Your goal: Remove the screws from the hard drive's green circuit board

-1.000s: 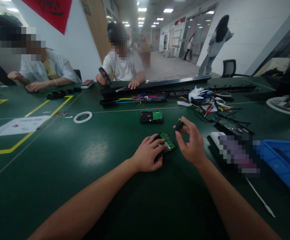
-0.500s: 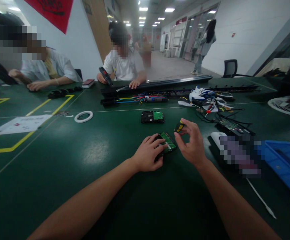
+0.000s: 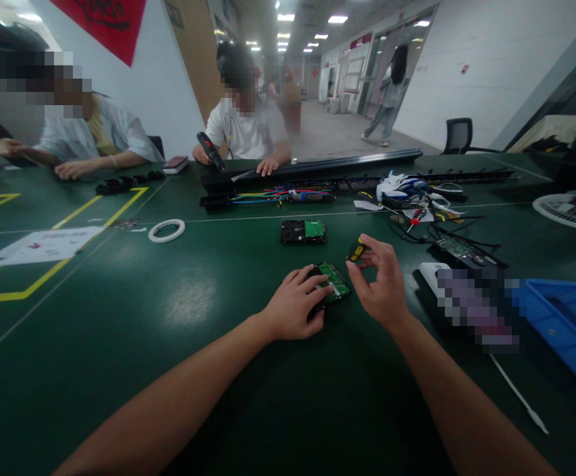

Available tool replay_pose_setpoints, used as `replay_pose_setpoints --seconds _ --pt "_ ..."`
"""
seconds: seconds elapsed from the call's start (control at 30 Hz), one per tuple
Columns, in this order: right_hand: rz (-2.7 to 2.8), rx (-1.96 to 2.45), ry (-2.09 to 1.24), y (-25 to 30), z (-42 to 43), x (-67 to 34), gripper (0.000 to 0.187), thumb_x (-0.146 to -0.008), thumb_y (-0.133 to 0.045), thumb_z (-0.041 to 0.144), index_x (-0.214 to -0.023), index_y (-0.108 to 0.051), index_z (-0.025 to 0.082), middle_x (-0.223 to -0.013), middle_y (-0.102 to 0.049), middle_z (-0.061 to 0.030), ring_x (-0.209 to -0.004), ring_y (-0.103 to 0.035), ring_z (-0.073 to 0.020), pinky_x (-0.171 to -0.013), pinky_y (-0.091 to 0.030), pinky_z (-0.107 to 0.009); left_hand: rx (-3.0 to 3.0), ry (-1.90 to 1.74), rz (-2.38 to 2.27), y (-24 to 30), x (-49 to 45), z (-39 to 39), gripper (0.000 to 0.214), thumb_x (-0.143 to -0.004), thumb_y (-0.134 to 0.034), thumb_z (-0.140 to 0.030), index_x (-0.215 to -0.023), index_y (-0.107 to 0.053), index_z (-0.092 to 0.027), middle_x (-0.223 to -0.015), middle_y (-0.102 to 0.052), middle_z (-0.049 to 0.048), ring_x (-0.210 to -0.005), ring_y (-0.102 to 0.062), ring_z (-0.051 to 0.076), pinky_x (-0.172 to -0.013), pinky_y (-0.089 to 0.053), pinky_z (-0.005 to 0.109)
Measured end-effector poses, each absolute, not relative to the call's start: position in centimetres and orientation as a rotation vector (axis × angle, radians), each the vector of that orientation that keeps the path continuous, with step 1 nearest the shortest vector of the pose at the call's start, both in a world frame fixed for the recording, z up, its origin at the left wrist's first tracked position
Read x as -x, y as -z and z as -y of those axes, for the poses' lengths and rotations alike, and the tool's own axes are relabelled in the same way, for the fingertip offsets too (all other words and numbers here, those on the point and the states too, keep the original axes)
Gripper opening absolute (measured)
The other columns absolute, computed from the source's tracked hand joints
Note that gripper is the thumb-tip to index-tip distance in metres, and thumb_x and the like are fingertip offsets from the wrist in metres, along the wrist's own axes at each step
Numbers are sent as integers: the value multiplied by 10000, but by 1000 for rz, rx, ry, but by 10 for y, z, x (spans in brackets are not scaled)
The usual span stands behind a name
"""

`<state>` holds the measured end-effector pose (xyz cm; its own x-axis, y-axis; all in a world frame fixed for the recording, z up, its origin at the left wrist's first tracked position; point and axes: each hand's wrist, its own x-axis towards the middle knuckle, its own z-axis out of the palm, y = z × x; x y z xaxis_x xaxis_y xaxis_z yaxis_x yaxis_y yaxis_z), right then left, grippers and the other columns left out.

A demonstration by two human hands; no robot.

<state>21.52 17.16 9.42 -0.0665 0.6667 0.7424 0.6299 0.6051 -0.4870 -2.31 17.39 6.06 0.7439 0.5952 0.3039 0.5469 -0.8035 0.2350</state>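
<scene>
A hard drive (image 3: 336,285) with a green circuit board lies on the green table, partly covered by my left hand (image 3: 298,301). The fingers of that hand rest over its top and edge, holding it against the table. My right hand (image 3: 379,281) pinches a black-and-yellow screwdriver (image 3: 356,249) between thumb and fingers, just above the drive's right corner. Its shaft and tip cannot be made out. Farther back lies a second hard drive (image 3: 303,231), black with a green board, touched by neither hand.
A white tape roll (image 3: 167,231) lies left. On the right are a blue tray (image 3: 565,324), a white-ended item (image 3: 434,268) partly pixelated, and a circuit board (image 3: 469,251) with cables. Across the table, a co-worker holds a power drill (image 3: 210,151) beside a long black strip (image 3: 347,160).
Both my hands, the drive and the screwdriver stay practically still. The co-worker at left has moved one hand outward to the left. A person walking in the background has shifted left.
</scene>
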Motion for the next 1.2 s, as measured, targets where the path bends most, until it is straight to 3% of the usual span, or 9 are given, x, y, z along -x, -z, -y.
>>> replay_pose_setpoints --seconds 0.27,0.5,0.7,0.93,1.2 --pt "1727 1062 -94 -91 -172 -215 649 -954 -676 209 -1540 -420 322 -1403 -608 -107 -1054 -722 -248 -953 -661 -498 -2804 -549 -925 -61 23 -174 619 -906 -629 -395 -1503 -566 -240 -1576 -539 96 -1565 -321 428 -1233 -348 629" --pt "1742 1081 2 -91 -173 -216 678 -944 -707 224 -1552 -430 339 -1373 -595 -104 -1046 -703 -253 -868 -678 -470 -2808 -550 -931 -60 23 -174 623 -906 -627 -397 -1505 -566 -237 -1580 -534 95 -1563 -321 433 -1234 -345 630" --pt "1744 1069 -11 -89 -174 -216 693 -950 -655 182 -1575 -404 347 -1412 -571 -108 -1074 -712 -261 -937 -663 -503 -2806 -545 -928 -61 23 -174 624 -909 -622 -397 -1507 -561 -228 -1578 -536 102 -1563 -322 433 -1232 -345 633" --pt "1740 1045 8 -90 -173 -215 725 -921 -712 194 -1558 -418 375 -1325 -574 -92 -1050 -678 -257 -817 -685 -456 -2806 -554 -924 -60 22 -175 623 -900 -629 -396 -1498 -569 -230 -1576 -536 109 -1560 -327 436 -1221 -352 636" --pt "1730 1103 53 -91 -174 -215 751 -928 -678 192 -1601 -379 341 -1326 -563 -115 -987 -665 -250 -851 -671 -497 -2807 -557 -924 -60 23 -174 621 -904 -622 -395 -1501 -566 -231 -1580 -534 103 -1561 -327 434 -1224 -350 631"
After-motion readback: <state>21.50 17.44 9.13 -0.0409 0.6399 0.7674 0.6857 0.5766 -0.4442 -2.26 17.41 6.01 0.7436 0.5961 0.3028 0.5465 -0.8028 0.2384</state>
